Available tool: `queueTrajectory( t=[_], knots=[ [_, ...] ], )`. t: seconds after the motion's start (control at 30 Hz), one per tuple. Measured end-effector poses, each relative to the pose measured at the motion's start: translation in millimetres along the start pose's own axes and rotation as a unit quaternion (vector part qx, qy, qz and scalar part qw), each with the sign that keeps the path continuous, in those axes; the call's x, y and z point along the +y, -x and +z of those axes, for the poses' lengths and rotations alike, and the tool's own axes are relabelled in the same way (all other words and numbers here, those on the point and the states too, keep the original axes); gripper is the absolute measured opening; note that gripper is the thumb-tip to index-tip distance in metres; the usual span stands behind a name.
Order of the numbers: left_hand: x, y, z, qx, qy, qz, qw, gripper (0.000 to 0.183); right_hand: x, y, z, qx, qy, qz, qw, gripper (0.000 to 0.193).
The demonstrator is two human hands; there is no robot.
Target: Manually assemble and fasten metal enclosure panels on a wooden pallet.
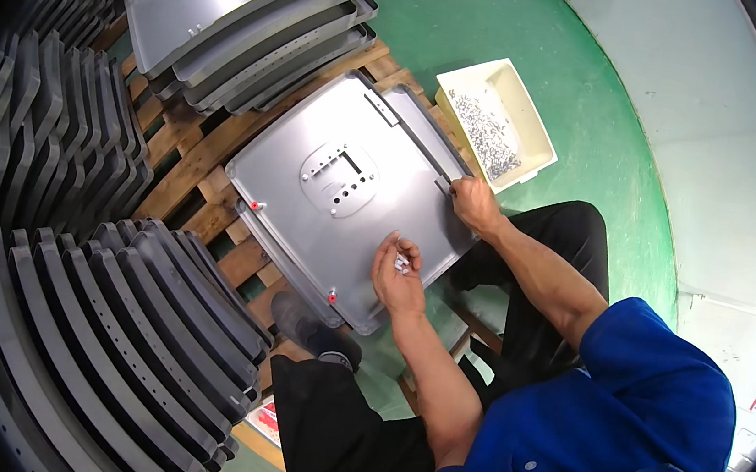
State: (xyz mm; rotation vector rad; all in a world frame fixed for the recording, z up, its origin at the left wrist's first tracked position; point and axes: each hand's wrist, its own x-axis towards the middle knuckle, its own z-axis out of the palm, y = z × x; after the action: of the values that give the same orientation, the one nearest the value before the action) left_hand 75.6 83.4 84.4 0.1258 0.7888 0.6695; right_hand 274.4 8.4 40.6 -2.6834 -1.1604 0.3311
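A grey sheet-metal panel (278,175) lies flat before me, with a cut-out cluster of holes in its middle. Two small red-tipped fittings stand near its left and lower corners. Over the panel's lower part, my left hand (398,278) is turned palm up, its fingers curled around several small whitish metal pieces (403,263). At the panel's right edge, my right hand (476,205) is closed, fingertips pressed together beside the slotted strip. Whatever it pinches is hidden.
A cream bin (538,161) of small loose parts stands on the green floor beyond my right hand. Curved grey panels stand in rows (110,328) at left, and more lie stacked (261,30) at the back. A wooden pallet (188,156) lies underneath.
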Motion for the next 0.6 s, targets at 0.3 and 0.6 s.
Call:
queueTrajectory(
  t=[0.3, 0.6],
  knots=[
    [-2.4, -1.8, -4.1, -0.009, -0.006, -0.002, 1.0, 0.024, -18.8, -3.3, -14.1, -0.054, 0.053, 0.011, 0.997, 0.018],
    [-2.6, -1.3, 1.7, -0.044, 0.005, -0.017, 0.999, 0.036, -18.9, -3.0, -20.4, -0.068, 0.083, 0.008, 0.994, 0.017]
  ],
)
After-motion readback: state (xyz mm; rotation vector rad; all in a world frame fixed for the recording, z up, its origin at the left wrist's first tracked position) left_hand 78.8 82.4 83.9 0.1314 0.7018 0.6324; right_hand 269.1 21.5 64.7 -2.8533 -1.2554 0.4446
